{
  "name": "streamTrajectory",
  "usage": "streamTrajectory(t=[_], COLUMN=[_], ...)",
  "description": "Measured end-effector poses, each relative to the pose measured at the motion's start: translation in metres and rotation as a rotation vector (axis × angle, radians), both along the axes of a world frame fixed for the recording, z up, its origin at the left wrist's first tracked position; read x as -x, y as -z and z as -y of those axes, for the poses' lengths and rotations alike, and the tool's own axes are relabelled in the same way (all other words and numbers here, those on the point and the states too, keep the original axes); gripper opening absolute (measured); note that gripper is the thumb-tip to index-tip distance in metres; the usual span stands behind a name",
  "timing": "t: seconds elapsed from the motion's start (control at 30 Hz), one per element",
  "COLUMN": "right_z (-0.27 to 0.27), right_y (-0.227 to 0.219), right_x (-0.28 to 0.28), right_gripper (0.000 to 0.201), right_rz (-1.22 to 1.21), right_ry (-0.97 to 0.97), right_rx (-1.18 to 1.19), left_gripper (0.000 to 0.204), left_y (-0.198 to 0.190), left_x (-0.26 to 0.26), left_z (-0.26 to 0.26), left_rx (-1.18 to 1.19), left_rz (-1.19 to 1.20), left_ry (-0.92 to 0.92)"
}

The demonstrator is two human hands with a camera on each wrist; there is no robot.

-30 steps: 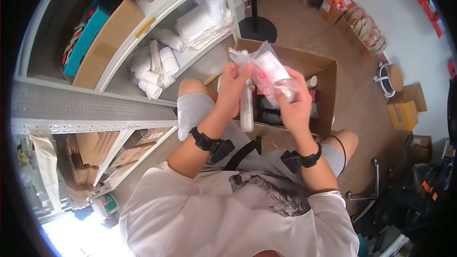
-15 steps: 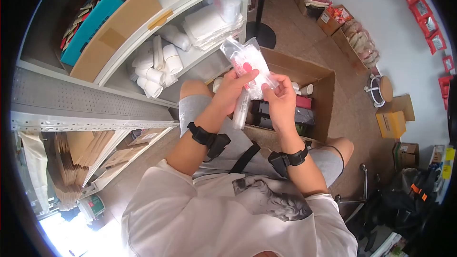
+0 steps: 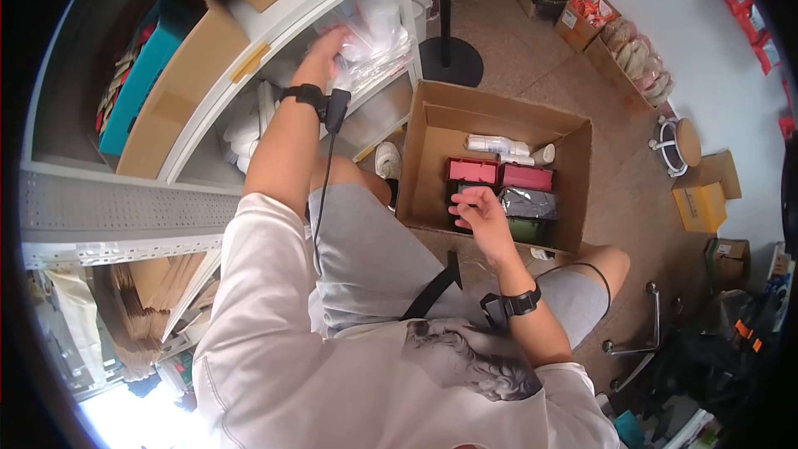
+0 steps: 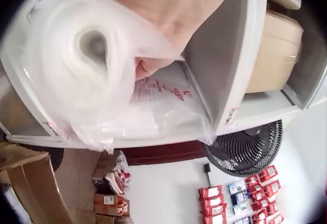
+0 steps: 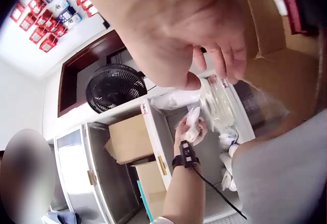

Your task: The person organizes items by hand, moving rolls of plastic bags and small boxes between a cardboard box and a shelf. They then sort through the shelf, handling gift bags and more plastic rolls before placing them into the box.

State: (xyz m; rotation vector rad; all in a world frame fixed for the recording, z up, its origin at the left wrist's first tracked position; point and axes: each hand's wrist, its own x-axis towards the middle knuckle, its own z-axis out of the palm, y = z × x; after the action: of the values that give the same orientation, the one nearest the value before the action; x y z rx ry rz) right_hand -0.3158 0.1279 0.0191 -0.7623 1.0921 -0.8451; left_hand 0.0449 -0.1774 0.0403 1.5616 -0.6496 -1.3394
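Note:
My left hand [image 3: 327, 54] [image 4: 168, 19] reaches into the open shelf compartment. In the right wrist view, the left hand [image 5: 191, 130] grips whitish plastic. A translucent plastic roll [image 4: 56, 65] fills the near side of the left wrist view, by the palm; most of the fingers are hidden. Clear packets with red print [image 4: 161, 90] lie flat on the shelf beyond the fingertips. Over the near part of the cardboard box [image 3: 440, 93], my right hand [image 3: 489, 224] [image 5: 199, 40] is empty, its fingers loosely bent.
Inside the box are white rolls [image 3: 497, 145], a pink-topped pack [image 3: 472, 170] and a dark wrapped pack [image 3: 529, 203]. A black stand base [image 3: 451, 61] is behind it. Filled cartons [image 3: 619, 66] line the wall, near a round stool [image 3: 688, 138]. A black fan [image 5: 116, 88] stands beyond the shelf.
Both hands were together over the box, holding a printed clear packet and a plastic roll. The left hand has moved up-left into the shelf; the right has let go and dropped slightly.

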Motion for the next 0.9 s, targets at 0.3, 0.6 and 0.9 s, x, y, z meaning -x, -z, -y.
streamTrajectory(t=[0.3, 0.6, 0.9], right_z=[0.017, 0.021, 0.020], right_y=[0.003, 0.003, 0.003], right_x=[0.018, 0.026, 0.023], right_gripper=[0.021, 0.023, 0.022], right_rz=[0.005, 0.035, 0.015], right_ry=[-0.022, -0.039, -0.052], right_rx=[0.013, -0.011, -0.023], left_gripper=[0.070, 0.049, 0.065], left_y=[0.008, 0.031, -0.007], left_x=[0.029, -0.069, -0.053], left_z=[0.009, -0.019, -0.069], left_rx=[-0.270, 0.041, 0.416], left_rz=[1.444, 0.933, 0.369], left_ry=[0.111, -0.081, -0.374])
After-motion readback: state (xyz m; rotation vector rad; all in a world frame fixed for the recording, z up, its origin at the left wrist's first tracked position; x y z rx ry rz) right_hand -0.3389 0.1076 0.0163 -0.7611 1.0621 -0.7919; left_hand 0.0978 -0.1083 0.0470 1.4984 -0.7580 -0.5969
